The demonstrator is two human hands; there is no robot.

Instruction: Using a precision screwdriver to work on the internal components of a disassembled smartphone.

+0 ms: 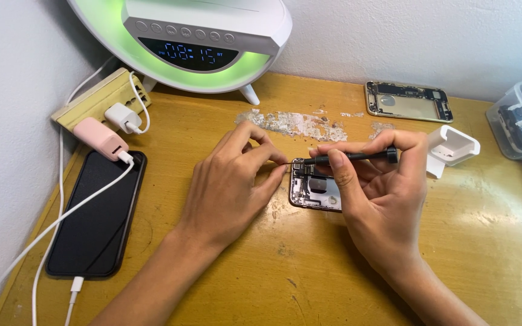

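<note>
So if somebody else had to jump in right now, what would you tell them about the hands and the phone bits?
Right hand: pinches a thin black screwdriver, tip at the top edge of the opened phone.
Left hand: steadies that phone's top left corner, fingertips by the tip.
Done: the phone's insides are exposed.
Left: cannot tell which screws are out.
Nearby: a spare phone shell by the wall, a black phone charging at left.

You work on a yellow-brown wooden desk point(309, 265) with pale scraped patches. Your screwdriver point(357, 157) is black, the opened phone point(312, 190) silvery-grey, the charging phone point(95, 214) black, its cable point(61, 217) white, one plug point(101, 137) pink.
</note>
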